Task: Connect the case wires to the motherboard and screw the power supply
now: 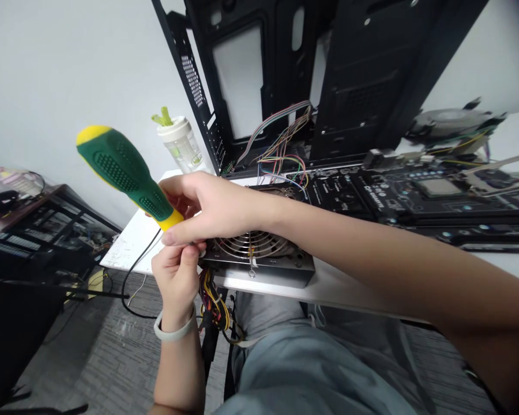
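Observation:
My right hand point(207, 204) is closed around the lower handle of a green and yellow screwdriver point(123, 164), which leans to the upper left. Its shaft and tip are hidden behind my fingers. Just below, my left hand point(177, 271), with a pale band at the wrist, pinches close to the screwdriver's lower end; what its fingertips hold cannot be made out. Both hands are at the left corner of a computer power supply point(270, 271), which lies with its round fan grille point(253, 245) facing up. A bundle of coloured cables point(216, 300) hangs from its left side.
Behind stands an open black computer case point(346, 86) with thin coloured wires point(285, 129). A motherboard point(398, 196) and a CPU cooler point(452, 124) are to the right. A lidded cup point(184, 144) stands at the left of the white table point(132, 245), whose front edge is near my lap.

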